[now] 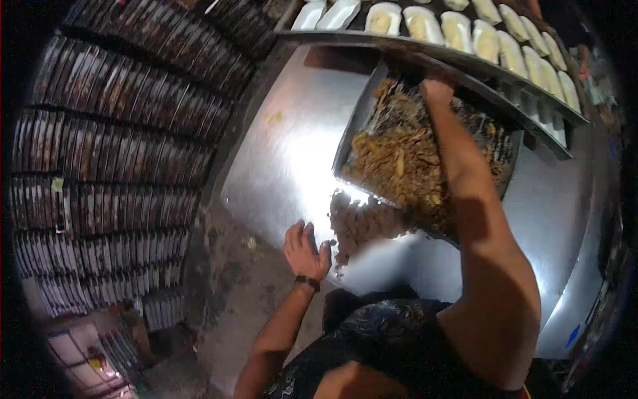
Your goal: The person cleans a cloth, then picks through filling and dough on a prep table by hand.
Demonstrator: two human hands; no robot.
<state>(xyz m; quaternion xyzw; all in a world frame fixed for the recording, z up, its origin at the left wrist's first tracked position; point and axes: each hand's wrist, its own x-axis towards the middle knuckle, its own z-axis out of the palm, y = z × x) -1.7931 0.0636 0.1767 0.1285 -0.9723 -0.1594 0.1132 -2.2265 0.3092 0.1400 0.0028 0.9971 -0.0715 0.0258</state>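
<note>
"Black cloth with a pattern (392, 318) is closest. What comes next?"

"The left hand (307, 251), with a dark band (307, 282) on its wrist. It is open wide, fingers apart, at the near edge of the shiny silver metal table (272, 159)."

"And beside it?"

"Brown, crumbly bits (359, 227), in a patch on the table, just outside the tray."

"Which tray?"

"The big, square-sided metal tray (354, 126). It sits on the table, with lumpy brown and yellow stuff (399, 156) in it."

"Where is the right hand (437, 90)?"

"Stretched over the tray, at its far side. Its fingers are in the dark, so I can't tell how it grips."

"What's farther?"

"A long metal ledge (465, 60), then rows of white, long, round-ended dishes (339, 14). Many have pale yellow stuff (458, 32) in them. Off to the left are rows of thin, dark, flat things (126, 139)."
</note>
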